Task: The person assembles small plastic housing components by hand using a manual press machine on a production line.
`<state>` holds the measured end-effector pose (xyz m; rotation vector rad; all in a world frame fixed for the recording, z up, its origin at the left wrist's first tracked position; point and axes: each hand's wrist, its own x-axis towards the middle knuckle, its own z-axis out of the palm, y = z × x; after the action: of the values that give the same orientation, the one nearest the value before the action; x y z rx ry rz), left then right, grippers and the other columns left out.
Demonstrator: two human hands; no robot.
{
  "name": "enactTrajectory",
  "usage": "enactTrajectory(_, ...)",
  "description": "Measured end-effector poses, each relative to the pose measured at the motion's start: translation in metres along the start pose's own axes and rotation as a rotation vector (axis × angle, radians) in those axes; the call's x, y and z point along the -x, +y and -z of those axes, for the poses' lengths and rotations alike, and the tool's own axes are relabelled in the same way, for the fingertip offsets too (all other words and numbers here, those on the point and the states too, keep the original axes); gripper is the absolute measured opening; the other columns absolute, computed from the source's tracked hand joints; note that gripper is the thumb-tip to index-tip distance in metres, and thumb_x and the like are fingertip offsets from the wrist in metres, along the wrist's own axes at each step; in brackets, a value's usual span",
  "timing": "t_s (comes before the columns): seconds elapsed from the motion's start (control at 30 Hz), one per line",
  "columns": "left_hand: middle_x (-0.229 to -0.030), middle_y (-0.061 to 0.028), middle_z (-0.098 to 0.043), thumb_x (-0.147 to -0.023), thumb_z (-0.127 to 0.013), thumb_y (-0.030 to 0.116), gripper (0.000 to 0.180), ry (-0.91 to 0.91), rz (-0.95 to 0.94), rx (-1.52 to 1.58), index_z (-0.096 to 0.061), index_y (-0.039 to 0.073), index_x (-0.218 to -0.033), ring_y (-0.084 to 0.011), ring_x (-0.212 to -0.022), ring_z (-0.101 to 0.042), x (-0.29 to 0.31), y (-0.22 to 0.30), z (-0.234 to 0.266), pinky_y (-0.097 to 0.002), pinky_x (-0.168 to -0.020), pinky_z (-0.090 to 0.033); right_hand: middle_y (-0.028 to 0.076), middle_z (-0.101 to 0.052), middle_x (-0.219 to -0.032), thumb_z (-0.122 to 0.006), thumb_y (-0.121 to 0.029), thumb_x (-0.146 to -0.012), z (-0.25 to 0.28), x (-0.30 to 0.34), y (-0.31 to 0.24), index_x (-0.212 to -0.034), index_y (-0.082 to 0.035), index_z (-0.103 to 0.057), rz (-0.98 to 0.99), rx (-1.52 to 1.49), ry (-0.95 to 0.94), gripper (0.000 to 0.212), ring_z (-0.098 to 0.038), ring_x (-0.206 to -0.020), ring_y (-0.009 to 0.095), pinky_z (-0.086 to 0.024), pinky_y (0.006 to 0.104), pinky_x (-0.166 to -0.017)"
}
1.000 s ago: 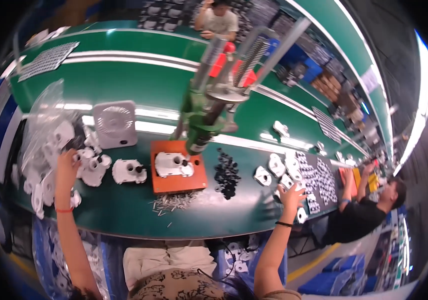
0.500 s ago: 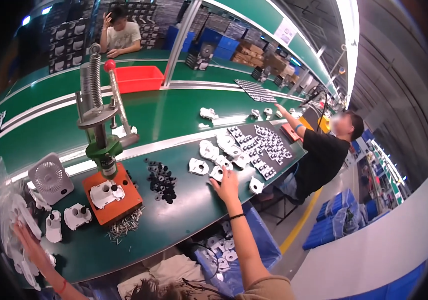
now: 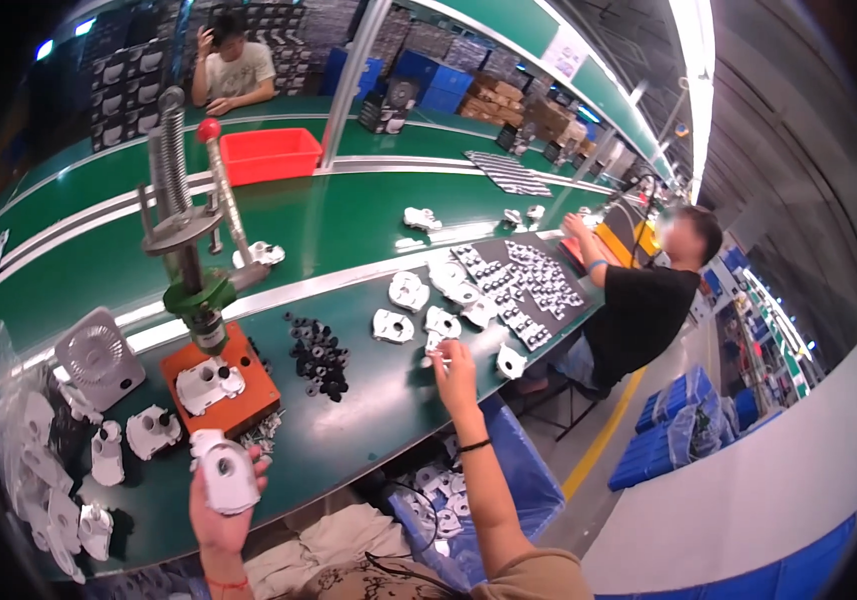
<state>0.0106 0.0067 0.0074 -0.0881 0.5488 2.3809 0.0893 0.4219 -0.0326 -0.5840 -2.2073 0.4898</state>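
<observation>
My left hand point(image 3: 219, 520) is closed under a white plastic housing point(image 3: 227, 480) with a round hole, held up in front of the orange press base point(image 3: 259, 390). On that base sits another white housing point(image 3: 207, 386), beneath the green lever press point(image 3: 197, 300). My right hand point(image 3: 459, 378) reaches to the right, its fingers pinched at a white piece mostly hidden by them. Just beyond those fingers lies a white housing point(image 3: 442, 322), part of a loose group. Black round caps point(image 3: 319, 362) are heaped between the press and this group.
At left are a small white fan point(image 3: 99, 358) and a clear bag point(image 3: 19, 430) of white parts. Metal pins point(image 3: 267, 430) lie beside the base. A blue lined bin point(image 3: 519, 460) with parts stands below the table edge. A co-worker point(image 3: 649, 310) sits at right, near a dark tray point(image 3: 529, 280).
My left hand has come from the bag at the left toward the middle, now with a white housing in it. My right hand has stayed near the housing group, its fingers drawn closer together.
</observation>
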Motion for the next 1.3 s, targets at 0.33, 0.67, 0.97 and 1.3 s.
enactTrajectory(0.33,-0.137,-0.0177,-0.044,-0.098,-0.037,0.034,0.045,-0.101,0.249,-0.163,-0.039,0.008,-0.134,-0.0394,-0.121,-0.046,-0.024,-0.049,-0.015,-0.0539,-0.093,-0.045,0.032,-0.047,-0.121,-0.076,-0.042,-0.072,-0.013,0.034,-0.064,-0.130,-0.003,-0.045,0.074,0.201,-0.387,0.076,-0.045,-0.114,0.045,-0.038,0.0445,-0.097)
enactTrajectory(0.67,-0.134,-0.0247,-0.044,-0.099,-0.036,0.033,0.043,-0.053,0.291,-0.089,-0.041,0.005,-0.131,-0.0403,-0.122,-0.045,-0.033,-0.061,-0.003,-0.0547,-0.100,-0.038,0.030,-0.048,-0.121,-0.063,-0.040,-0.085,-0.007,0.064,-0.110,-0.124,-0.006,-0.054,-0.056,0.345,-0.420,0.052,-0.050,-0.106,0.047,-0.045,0.0467,-0.088)
enactTrajectory(0.97,-0.133,-0.0268,-0.044,-0.099,-0.036,0.035,0.046,-0.032,0.344,-0.054,-0.040,0.004,-0.131,-0.0424,-0.122,-0.046,-0.036,-0.058,0.005,-0.0553,-0.102,-0.038,0.019,-0.055,-0.108,-0.069,-0.016,-0.074,-0.002,0.060,-0.147,-0.119,-0.007,-0.053,0.060,0.055,-0.590,0.048,-0.053,-0.107,0.040,-0.050,0.0415,-0.081)
enactTrajectory(1.3,-0.122,-0.0082,-0.055,-0.098,-0.027,0.052,0.052,-0.043,0.485,-0.147,-0.043,0.015,-0.132,-0.0257,-0.110,-0.057,-0.031,-0.056,0.010,-0.0464,-0.088,-0.051,0.016,-0.048,-0.129,-0.068,-0.003,-0.067,0.007,0.059,-0.199,-0.124,-0.004,-0.053,0.599,-0.609,-0.926,0.059,-0.046,-0.122,0.035,-0.041,0.0442,-0.101)
